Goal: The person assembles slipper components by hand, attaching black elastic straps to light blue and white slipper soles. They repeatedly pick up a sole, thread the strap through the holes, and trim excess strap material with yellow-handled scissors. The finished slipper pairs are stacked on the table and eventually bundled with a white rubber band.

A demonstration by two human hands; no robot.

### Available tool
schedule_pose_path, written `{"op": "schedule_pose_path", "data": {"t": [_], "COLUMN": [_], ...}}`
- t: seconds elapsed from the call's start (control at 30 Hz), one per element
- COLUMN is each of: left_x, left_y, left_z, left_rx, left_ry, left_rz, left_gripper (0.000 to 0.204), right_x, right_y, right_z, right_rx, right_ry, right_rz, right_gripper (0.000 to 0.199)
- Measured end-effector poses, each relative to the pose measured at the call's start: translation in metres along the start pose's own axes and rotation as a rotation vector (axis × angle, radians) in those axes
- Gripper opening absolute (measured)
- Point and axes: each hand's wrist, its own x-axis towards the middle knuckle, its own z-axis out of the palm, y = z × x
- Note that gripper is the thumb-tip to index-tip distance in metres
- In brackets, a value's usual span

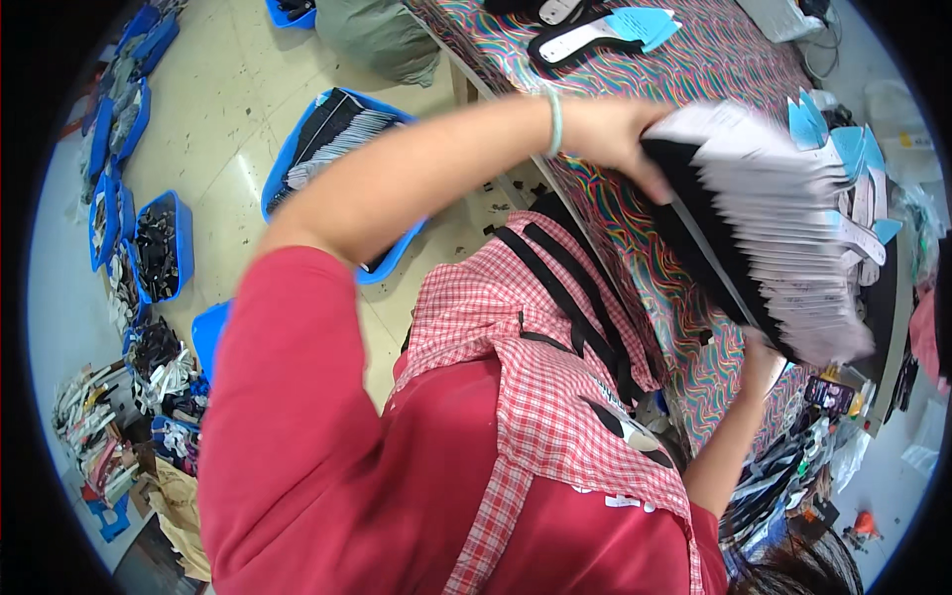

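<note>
A thick stack of shoe insoles [783, 228], black on one side with white edges fanned out, is held above the table between my two hands. My left hand [620, 139], with a pale band on its wrist, grips the upper end, thumb against the black face. At the lower end my right hand [760, 365] is wrapped round the stack, its fingers partly hidden behind it. Some blur runs along the stack's edges. The table [595, 89] under it has a colourful wavy-patterned cover.
Blue-tipped insoles [607, 36] lie at the table's far end, and more [861, 159] lie beyond the stack. On the floor at left stand a blue crate [283, 164] of stacked insoles and another blue bin [184, 243] of black pieces. A grey-green sack [382, 40] rests beside the table.
</note>
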Motion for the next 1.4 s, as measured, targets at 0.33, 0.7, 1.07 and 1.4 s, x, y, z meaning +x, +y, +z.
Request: {"op": "schedule_pose_path", "data": {"t": [0.33,0.7,1.07,1.4], "left_x": [-0.058,-0.107,-0.114,-0.108], "left_y": [-0.036,-0.010,-0.014,0.001], "left_z": [0.071,0.109,0.115,0.106], "left_rx": [0.451,-0.825,-1.025,-0.916], "left_ry": [0.502,0.530,0.589,0.575], "left_rz": [-0.011,-0.331,-0.390,-0.479], "left_gripper": [0.073,0.080,0.088,0.080], "right_x": [-0.049,-0.119,-0.120,-0.125], "right_y": [-0.017,-0.030,-0.061,-0.051], "right_z": [-0.007,0.019,0.021,0.031], "right_rx": [0.204,0.901,0.849,0.938], "right_ry": [-0.345,-0.211,-0.304,-0.175], "right_rz": [0.145,0.572,0.625,0.628], "right_gripper": [0.041,0.041,0.043,0.046]}}
